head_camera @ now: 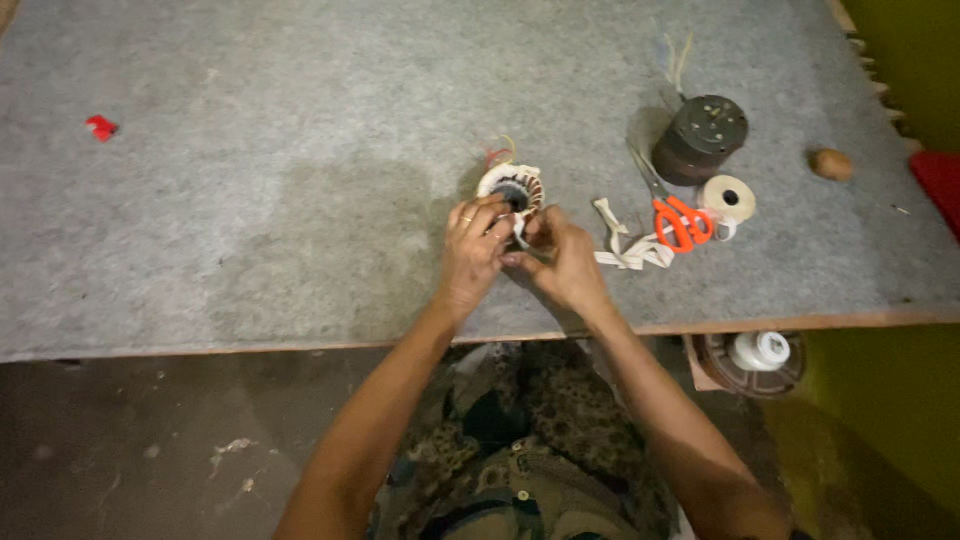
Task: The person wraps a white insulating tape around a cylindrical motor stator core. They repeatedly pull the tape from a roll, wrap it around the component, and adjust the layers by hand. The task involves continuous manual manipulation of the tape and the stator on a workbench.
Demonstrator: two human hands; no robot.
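Hands meet over a small motor stator near the front edge of a grey felt-covered table. It is a ring of dark laminations wrapped in whitish tape, with red and yellow wire leads sticking up behind it. The left hand, a ring on one finger, has its fingers curled together against the near side of the stator. The right hand is pressed up beside it, thumb and forefinger pinched on a strip of white tape that runs up to the winding.

Just to the right lies a loose tangle of white tape offcuts, touching a pair of orange-handled scissors whose blades point away from the person. Beside the handles sits a roll of pale tape, and just behind that a dark cylindrical motor stands upright with thin wires trailing from its far side. A small brown lump rests near the table's right edge, and a red scrap lies well apart at the far left.

Under the table's right end, a round dark tray holds a white spool.
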